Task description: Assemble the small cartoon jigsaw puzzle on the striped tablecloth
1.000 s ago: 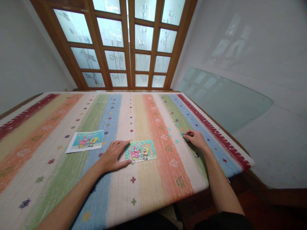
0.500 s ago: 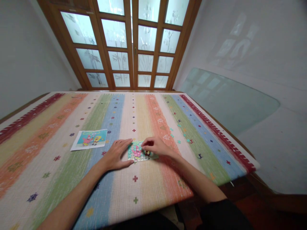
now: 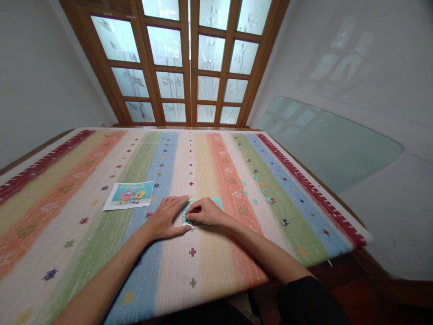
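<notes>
A small jigsaw puzzle [image 3: 217, 201] with teal edges lies flat on the striped tablecloth, mostly covered by my right hand [image 3: 207, 212]. That hand's thumb and fingertips are pinched together low over the puzzle's left part; whatever is between them is too small or hidden to make out. My left hand [image 3: 168, 218] rests at the puzzle's left edge, thumb and fingers spread apart around that side. Left of it lies a printed picture card [image 3: 128, 196] with a pink and a yellow cartoon figure. Several loose teal puzzle pieces [image 3: 255, 201] are scattered to the right.
The striped tablecloth [image 3: 192, 266] covers a large table. Behind it stand wooden doors [image 3: 187, 90] with frosted panes. A glass sheet [image 3: 324, 144] leans against the right wall. The table's near edge runs just in front of my body.
My right hand has moved left across the puzzle, from its right part to its left part, and now covers more of it. My left hand stays at the left edge. The view shifted slightly.
</notes>
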Demonstrator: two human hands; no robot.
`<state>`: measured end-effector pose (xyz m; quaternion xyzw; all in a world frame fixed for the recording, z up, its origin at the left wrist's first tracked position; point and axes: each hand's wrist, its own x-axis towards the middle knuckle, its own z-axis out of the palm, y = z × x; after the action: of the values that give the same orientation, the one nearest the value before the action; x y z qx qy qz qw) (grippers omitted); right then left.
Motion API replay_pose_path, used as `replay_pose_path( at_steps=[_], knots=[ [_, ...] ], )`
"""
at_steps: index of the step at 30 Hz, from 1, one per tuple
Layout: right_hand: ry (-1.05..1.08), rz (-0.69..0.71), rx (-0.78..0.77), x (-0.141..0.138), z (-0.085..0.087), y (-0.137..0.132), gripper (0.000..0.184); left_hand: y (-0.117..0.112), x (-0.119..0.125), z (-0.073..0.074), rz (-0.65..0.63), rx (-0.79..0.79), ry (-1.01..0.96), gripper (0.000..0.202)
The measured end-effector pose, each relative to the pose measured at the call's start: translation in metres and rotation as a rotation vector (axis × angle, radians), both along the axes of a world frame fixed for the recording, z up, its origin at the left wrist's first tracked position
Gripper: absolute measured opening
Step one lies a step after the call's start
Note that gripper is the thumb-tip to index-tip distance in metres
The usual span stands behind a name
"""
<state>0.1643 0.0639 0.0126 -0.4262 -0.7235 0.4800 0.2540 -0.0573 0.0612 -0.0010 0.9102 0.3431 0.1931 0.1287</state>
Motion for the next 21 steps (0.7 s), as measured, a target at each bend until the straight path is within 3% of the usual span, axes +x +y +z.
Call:
replay_pose_path(
  at_steps=[5, 12, 21],
  knots=[
    [-0.085, -0.044, 0.060, -0.0017, 0.0042, -0.0052, 0.009, 0.0007, 0.0000, -0.0010, -0.006, 0.011, -0.002, 0.080],
    [-0.312, -0.057, 0.309, -0.0032, 0.0043, -0.0058, 0.004, 0.0006, -0.0001, -0.0024, -0.011, 0.028, -0.012, 0.079],
    [-0.362, -0.046, 0.353, -0.0020, 0.0051, -0.0081, 0.001, 0.0013, -0.0001, -0.0032, -0.016, 0.028, -0.019, 0.073]
  ],
)
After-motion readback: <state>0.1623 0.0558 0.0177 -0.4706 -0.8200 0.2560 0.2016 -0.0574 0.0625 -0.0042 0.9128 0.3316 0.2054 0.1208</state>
